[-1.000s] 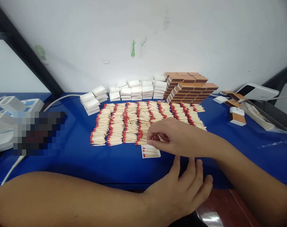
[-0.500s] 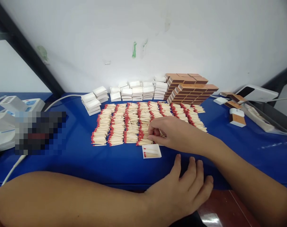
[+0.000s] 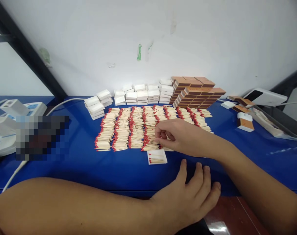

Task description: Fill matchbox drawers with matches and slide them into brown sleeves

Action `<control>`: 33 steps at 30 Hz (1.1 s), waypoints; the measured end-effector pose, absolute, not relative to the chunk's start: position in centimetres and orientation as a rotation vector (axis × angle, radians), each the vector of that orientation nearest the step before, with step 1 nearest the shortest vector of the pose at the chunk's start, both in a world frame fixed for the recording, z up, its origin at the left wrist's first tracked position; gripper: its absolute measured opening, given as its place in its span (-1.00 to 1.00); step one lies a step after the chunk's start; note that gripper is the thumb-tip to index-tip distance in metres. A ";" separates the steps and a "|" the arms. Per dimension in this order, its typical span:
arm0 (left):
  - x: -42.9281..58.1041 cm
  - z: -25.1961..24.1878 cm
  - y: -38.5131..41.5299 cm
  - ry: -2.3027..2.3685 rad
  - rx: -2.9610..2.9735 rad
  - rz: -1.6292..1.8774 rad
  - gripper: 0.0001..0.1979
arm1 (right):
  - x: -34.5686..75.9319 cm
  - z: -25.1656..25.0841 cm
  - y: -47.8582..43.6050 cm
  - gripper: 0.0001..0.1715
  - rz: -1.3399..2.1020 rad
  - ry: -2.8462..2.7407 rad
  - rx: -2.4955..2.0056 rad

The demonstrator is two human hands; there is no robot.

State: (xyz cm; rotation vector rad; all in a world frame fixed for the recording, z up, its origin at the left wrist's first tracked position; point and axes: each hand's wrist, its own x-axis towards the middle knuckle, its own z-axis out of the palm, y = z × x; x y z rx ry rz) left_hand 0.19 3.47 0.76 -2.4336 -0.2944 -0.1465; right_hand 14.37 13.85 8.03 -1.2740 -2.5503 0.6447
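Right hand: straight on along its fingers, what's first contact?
Probably the red-tipped pale wooden matches, in the row at the fingertips of the right hand. Depth is unclear; it may already be touching them.

Your right hand [image 3: 175,135] is over the matches [image 3: 120,133] in the middle of the blue worktop [image 3: 89,166], thumb and fingertips close together; you cannot tell whether a match is between them. Just in front, nearer the front edge, a small white tray [image 3: 162,153] holds a few red-headed matches. Your left hand [image 3: 185,199] spreads its fingers over the front edge, apart from that tray. The loose matches lie in rows, heads mostly toward the left edge. Along the back edge you have stacked white trays [image 3: 141,95], then brown matchboxes [image 3: 199,93] piled beside them. A white power strip [image 3: 37,107] lies toward the left edge.
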 end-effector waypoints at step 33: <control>0.1 1.2 3.4 -0.292 -2.442 -0.108 -0.43 | 14.2 8.7 12.8 -0.90 0.940 -2.683 -1.115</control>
